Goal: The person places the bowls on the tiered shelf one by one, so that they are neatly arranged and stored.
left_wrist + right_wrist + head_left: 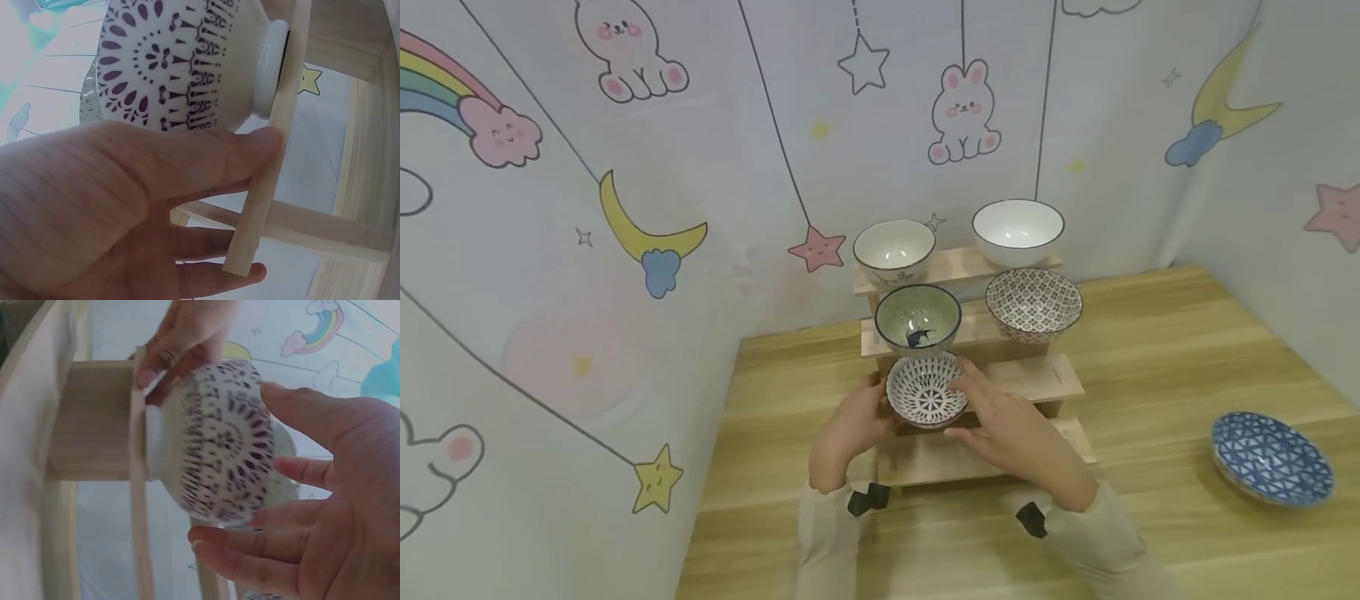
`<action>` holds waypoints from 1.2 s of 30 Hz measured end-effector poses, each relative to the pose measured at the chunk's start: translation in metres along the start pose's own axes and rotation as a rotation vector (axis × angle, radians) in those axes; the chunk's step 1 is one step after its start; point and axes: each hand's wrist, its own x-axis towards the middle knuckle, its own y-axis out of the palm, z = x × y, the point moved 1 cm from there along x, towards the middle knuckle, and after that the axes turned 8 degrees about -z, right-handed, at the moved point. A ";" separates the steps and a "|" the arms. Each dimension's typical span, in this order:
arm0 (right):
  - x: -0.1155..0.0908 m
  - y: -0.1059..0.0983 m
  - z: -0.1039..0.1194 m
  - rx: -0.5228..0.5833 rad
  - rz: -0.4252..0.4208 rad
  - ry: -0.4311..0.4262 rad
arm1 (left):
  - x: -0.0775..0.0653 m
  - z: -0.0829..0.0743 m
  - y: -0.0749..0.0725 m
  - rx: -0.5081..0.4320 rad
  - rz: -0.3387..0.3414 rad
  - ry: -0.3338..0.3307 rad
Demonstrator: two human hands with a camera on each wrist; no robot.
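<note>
A small white bowl with a dark petal pattern [927,390] sits on its foot on a lower step of a wooden display stand [1037,379], between both hands. At its left side is my left hand [859,423]. The left wrist view shows that hand's thumb [250,147] at the board's edge by the bowl's foot, with straight fingers reaching past the board. Around the bowl's right side my right hand [1011,425] is spread, fingers extended. In the right wrist view its thumb [294,412] is right at the rim and the other fingers [250,550] overlap the bowl's far side.
Behind the patterned bowl stands a green bowl [917,317], with a brown-patterned bowl [1033,302] to its right. Two white bowls, one left [895,248] and one right [1018,229], occupy the top step. A blue patterned bowl [1270,458] lies tilted on the wooden table [1150,358].
</note>
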 end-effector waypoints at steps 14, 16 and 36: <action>-0.017 -0.054 -0.024 0.002 -0.237 -0.052 | -0.001 0.000 -0.001 -0.009 0.020 -0.036; -0.020 -0.062 -0.028 0.008 -0.252 -0.038 | -0.001 0.000 0.000 0.001 0.021 -0.033; -0.054 -0.109 -0.073 0.003 -0.196 0.333 | -0.001 0.002 0.002 0.002 0.007 -0.006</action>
